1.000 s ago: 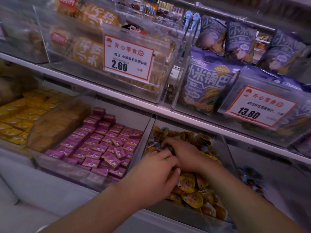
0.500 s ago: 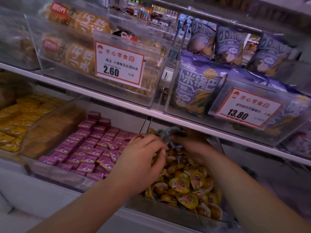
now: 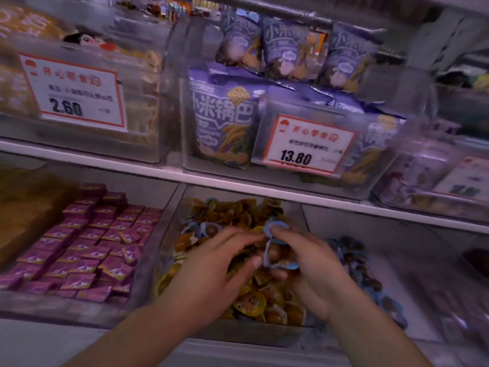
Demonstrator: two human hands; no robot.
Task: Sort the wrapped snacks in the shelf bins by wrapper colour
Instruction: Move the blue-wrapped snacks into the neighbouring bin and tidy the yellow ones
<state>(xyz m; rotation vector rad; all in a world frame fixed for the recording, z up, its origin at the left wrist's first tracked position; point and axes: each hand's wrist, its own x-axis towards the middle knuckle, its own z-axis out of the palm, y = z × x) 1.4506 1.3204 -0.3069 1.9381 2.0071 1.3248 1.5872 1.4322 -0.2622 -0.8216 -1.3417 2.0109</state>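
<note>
Both hands work over the middle bin (image 3: 169, 250) on the lower shelf, which is heaped with small round snack cups in yellow wrappers (image 3: 250, 303), a few blue ones (image 3: 205, 229) mixed in toward the back at 11 o'clock from the hands.

The right hand (image 3: 315, 271) holds a bunch of blue-wrapped cups (image 3: 275, 254). Its grip is clamped on them, fingers curled round from the 3 o'clock side, one fingertip up at 12 o'clock on the topmost blue rim. The bunch sits just at the hand's 9 o'clock edge, above the yellow heap.

The left hand (image 3: 211, 268) lies at 9 o'clock of that bunch, fingers stretched toward it and close together, the thumb tip touching or nearly touching the blue cups; blur hides whether this grip pinches anything, so I cannot tell.

At 3 o'clock of the right hand, in the next bin, lies a pile of blue cups (image 3: 354, 260). At 9 o'clock of the left hand, a bin holds rows of purple squares (image 3: 87, 247).

On the upper shelf at 12 o'clock stand purple bags (image 3: 225, 120) with a price tag (image 3: 308, 144) reading 13.80; a second tag (image 3: 74, 94) at 10 o'clock reads 2.60.
</note>
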